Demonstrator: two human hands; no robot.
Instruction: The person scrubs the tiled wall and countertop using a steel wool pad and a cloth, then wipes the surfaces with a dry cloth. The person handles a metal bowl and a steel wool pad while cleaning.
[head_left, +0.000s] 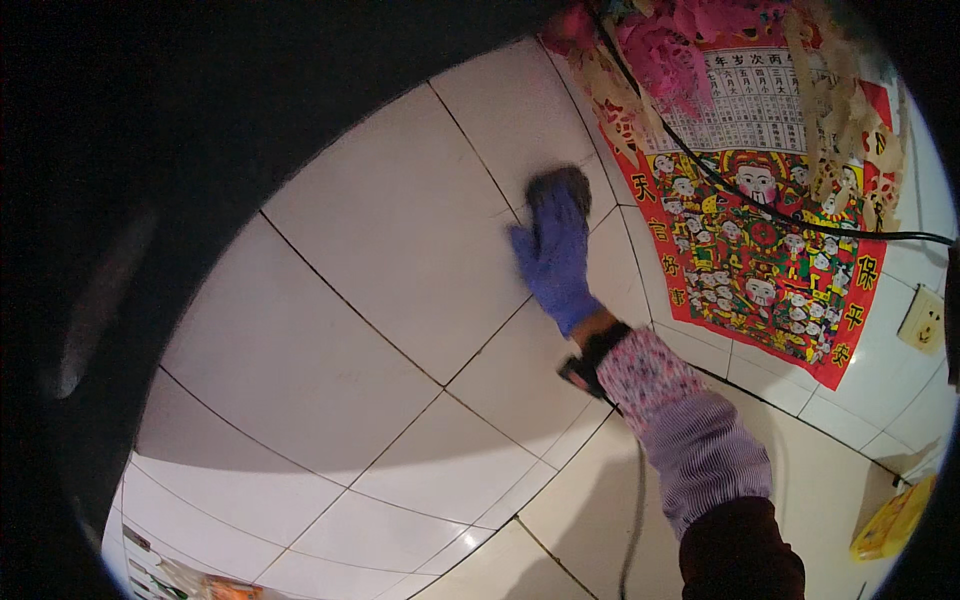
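My right hand (555, 262) wears a blue glove and presses a dark scrubbing pad or sponge (561, 184) against a white tiled wall (360, 247). The pad is blurred, so its exact kind is hard to tell. Its fingers point up the wall near the corner, with the thumb apart on the left side. A black band with a small device (589, 367) is around my wrist. Below it a patterned, ribbed sleeve cover (697, 435) covers the forearm. My left hand is out of view.
A red printed calendar poster (757, 292) bearing writing hangs on the adjoining wall. Pink decorations (667, 60) and a black cable (750, 199) cross it. A wall socket (922, 319) is at right. On the floor (600, 510) are a grey cord (637, 517) and a yellow package (892, 521).
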